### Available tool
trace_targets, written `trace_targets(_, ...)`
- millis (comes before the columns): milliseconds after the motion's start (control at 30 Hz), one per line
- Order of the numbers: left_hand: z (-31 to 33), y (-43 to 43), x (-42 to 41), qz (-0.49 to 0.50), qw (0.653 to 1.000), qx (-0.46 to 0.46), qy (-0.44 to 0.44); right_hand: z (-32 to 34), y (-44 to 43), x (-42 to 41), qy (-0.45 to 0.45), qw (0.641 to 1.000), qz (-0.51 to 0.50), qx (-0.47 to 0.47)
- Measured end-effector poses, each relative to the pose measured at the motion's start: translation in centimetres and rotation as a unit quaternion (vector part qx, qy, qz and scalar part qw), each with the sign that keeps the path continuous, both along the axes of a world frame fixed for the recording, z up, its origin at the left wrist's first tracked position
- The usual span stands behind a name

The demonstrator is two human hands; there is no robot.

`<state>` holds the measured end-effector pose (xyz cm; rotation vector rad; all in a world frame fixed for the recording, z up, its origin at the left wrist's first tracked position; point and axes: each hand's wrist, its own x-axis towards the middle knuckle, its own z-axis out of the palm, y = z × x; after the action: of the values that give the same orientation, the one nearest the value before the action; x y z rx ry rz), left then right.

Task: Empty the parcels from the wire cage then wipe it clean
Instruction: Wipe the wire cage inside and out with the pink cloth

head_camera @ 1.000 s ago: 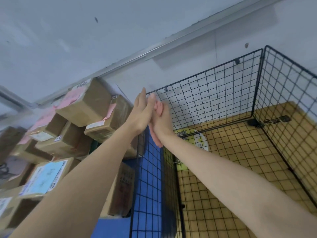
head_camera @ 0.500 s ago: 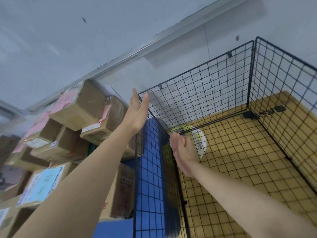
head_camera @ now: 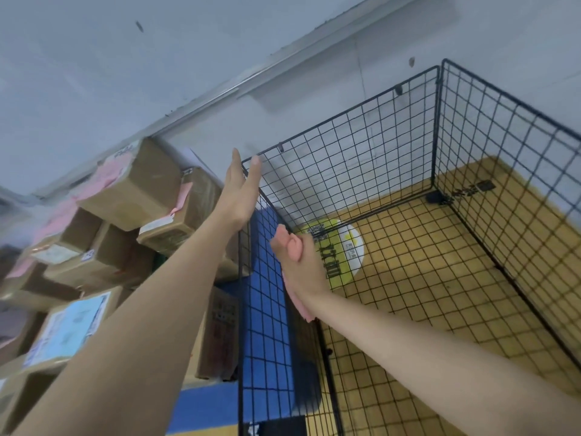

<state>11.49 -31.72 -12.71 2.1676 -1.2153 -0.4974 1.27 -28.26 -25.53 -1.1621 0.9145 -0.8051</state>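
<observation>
The wire cage (head_camera: 345, 171) is standing against the wall on a yellow floor, holding no parcels. The cardboard parcels (head_camera: 132, 187) are lying stacked outside it, just beside its left panel. A round yellow-and-white sticker (head_camera: 349, 250) is showing on the floor through the mesh. The left hand (head_camera: 240, 193) is reaching up with fingers straight and apart from any grasp, touching the cage's top corner. The right hand (head_camera: 303, 265) is curling its fingers around a pink cloth (head_camera: 292, 247), pressing it against the inside of the left panel.
</observation>
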Motion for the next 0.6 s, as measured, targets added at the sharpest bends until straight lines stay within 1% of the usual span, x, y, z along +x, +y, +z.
trace_targets(100, 0.1, 0.1, -0.1, 0.003, 1.0, -0.009, 0.0, 3.4, 1.2, -0.6, -0.04, 0.999, 0.006, -0.031)
trace_targets(200, 0.3, 0.1, -0.4, 0.018, 1.0, -0.012, -0.006, 6.4, 2.3, -1.4, -0.056, 0.995, 0.017, -0.076)
trace_targets(333, 0.6, 0.5, -1.0, 0.04, 0.999, -0.017, 0.002, 7.4, 2.9, -2.6, -0.061, 0.994, 0.028, -0.091)
trace_targets(400, 0.7, 1.3, -1.6, 0.03, 0.999, -0.017, 0.012, 6.1, 2.8, -3.2, -0.039, 0.996, 0.018, -0.073)
trace_targets(500, 0.7, 3.3, -2.9, 0.017, 0.999, -0.01, 0.025, 2.7, 2.3, -3.9, 0.01, 1.0, 0.012, 0.002)
trace_targets(600, 0.8, 5.6, -4.4, 0.002, 1.0, -0.009, 0.015, -0.2, 2.2, -4.6, 0.058, 0.996, 0.011, 0.071)
